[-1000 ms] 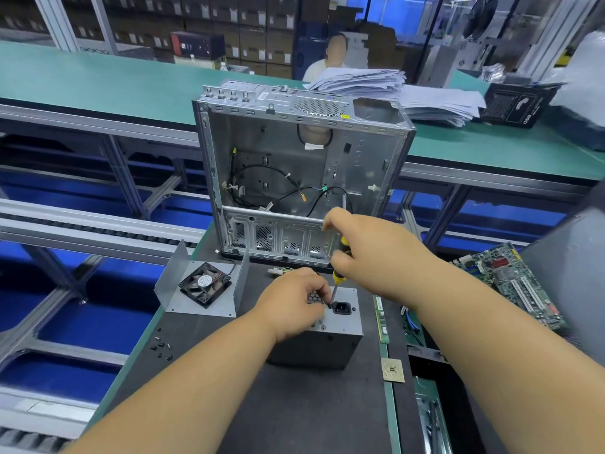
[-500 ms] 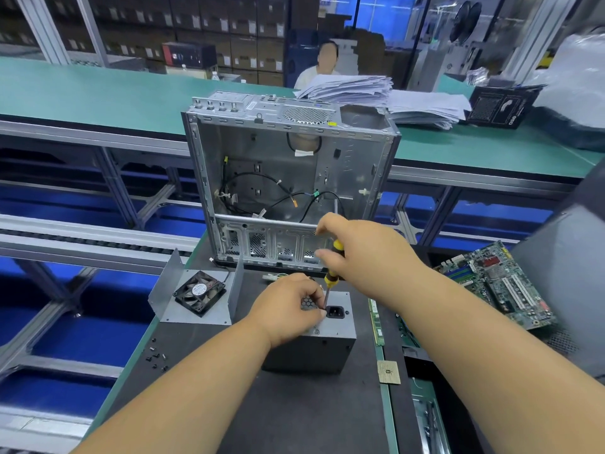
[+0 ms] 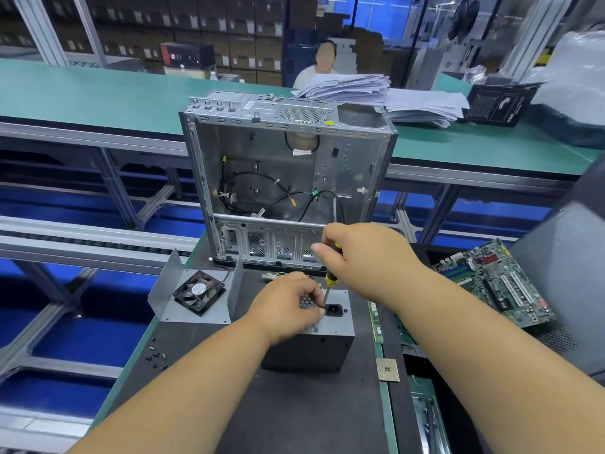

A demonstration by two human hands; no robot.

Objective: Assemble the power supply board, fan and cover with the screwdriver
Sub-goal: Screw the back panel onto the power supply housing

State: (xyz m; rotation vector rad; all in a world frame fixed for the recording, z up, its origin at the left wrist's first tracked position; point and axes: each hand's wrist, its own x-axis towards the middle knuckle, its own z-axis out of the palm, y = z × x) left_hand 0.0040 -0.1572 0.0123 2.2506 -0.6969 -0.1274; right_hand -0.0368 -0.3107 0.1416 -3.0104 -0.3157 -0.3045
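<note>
On the dark work mat (image 3: 294, 404), a grey power supply unit (image 3: 314, 339) is steadied by the left hand (image 3: 288, 306), whose curled fingers pinch the shaft of a yellow-and-black screwdriver (image 3: 330, 276) near its tip. The handle is gripped by the right hand (image 3: 363, 257) from above. A fan (image 3: 199, 292) in its metal bracket (image 3: 170, 290) lies just left; the open computer case (image 3: 284, 178) stands behind.

A single head-worn wide-angle view looks forward and down, close over the dark work mat (image 3: 294, 404); distant shelving appears somewhat distorted.
</note>
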